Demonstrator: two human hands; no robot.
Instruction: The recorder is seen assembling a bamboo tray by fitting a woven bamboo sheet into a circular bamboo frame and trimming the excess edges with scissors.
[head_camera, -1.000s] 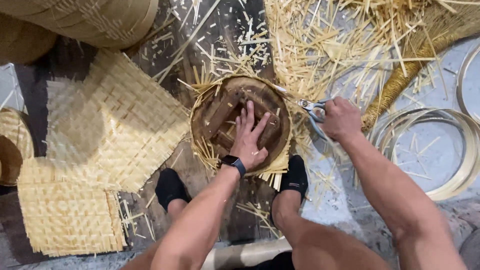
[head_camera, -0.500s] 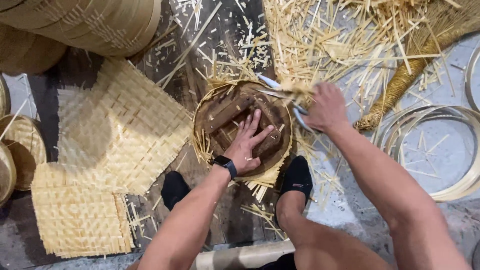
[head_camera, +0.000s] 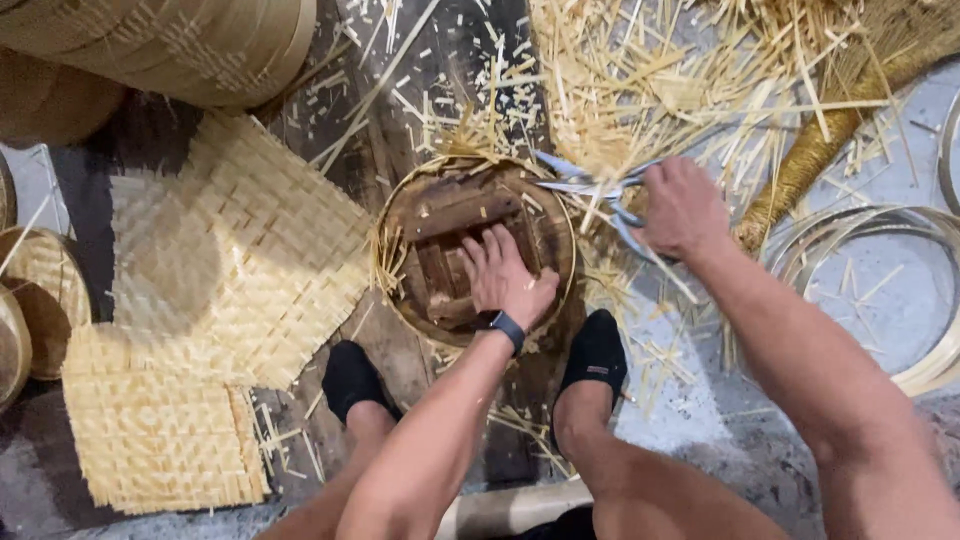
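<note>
**Two hands at one round basket frame**

Two of my hands work at the round basket frame (head_camera: 475, 250), which lies on the dark floor boards (head_camera: 400, 120) just in front of my feet. It has a thin bamboo rim, and inside it sits a dark wooden block made of crossed pieces. Loose ends of bamboo strips stick out under the rim on the left side and at the top.

My left hand (head_camera: 505, 275) lies flat on the wooden block, fingers spread and pressing down; it is open and grips nothing. A dark watch is on this wrist.

My right hand (head_camera: 685, 205) is closed around the handles of the scissors (head_camera: 590, 190). The blades point to the left and reach the upper right edge of the rim, among the strip ends there. I cannot tell if the blades are open or shut, because straw covers them partly.

My feet in black socks (head_camera: 595, 355) stand on both sides just below the frame.

To the left of the frame lie two woven bamboo mats (head_camera: 240, 250), one big and one smaller below it. Above them, at the top left, rests a stack of round bamboo baskets (head_camera: 170, 45). At the top right is a big pile of cut bamboo strips (head_camera: 680, 80), and to the right of my right arm lie thin bamboo hoops (head_camera: 930, 300) on the grey floor.
</note>
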